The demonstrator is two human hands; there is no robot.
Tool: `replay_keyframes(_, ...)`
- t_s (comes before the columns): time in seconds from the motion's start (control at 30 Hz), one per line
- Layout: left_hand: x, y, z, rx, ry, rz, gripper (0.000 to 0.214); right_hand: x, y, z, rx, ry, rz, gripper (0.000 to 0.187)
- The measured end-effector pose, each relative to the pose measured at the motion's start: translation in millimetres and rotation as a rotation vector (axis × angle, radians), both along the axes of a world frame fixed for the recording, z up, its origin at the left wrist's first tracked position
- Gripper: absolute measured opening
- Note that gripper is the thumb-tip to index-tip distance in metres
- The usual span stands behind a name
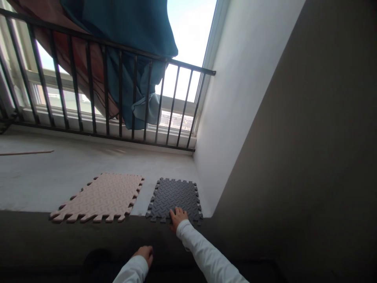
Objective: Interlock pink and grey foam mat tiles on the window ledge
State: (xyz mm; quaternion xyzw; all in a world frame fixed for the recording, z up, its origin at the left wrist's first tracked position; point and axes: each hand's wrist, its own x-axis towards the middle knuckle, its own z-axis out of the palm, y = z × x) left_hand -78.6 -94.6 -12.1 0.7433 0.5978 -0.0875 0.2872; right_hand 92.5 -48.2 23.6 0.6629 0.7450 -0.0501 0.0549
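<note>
A dark grey foam puzzle mat [175, 196] with a raised tread pattern lies on the pale window ledge, its front teeth reaching slightly past the ledge's edge. My right hand [178, 218] rests on its front part, fingers spread a little over the top surface; whether the thumb goes under the edge is hidden. To the left lies a beige foam puzzle mat [103, 196], also overhanging the front edge, with a strip of bare ledge between the two. Lower down, my left hand [145, 253] hangs in front of the ledge with its fingers curled in, touching neither mat.
Black metal railings [120, 94] run along the window behind the ledge [26, 181]. A blue and reddish curtain [129, 31] hangs over them. A white wall [232, 98] closes off the right side. A thin brown stick [26, 153] lies at the far left.
</note>
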Motion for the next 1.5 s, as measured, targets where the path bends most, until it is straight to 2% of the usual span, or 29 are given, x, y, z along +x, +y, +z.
replay_keyframes(0.23,1.8,0.7,-1.0,0.008,0.0,-0.026,0.03,-11.0,6.0,-0.7,-0.084,0.063,-0.076,0.067)
replay_keyframes(0.4,-0.8,1.8,-3.8,0.006,0.007,-0.035,0.03,-13.6,12.6,4.2,-0.188,0.112,-0.082,0.074)
replay_keyframes(0.63,-1.6,2.6,-6.6,0.006,0.029,-0.042,0.031,-1.9,19.3,8.7,-0.289,0.165,-0.078,0.068)
replay_keyframes(1.5,-2.2,-0.7,-4.8,0.017,0.049,-0.008,0.028,50.3,39.8,7.0,-0.375,0.174,-0.178,0.086)
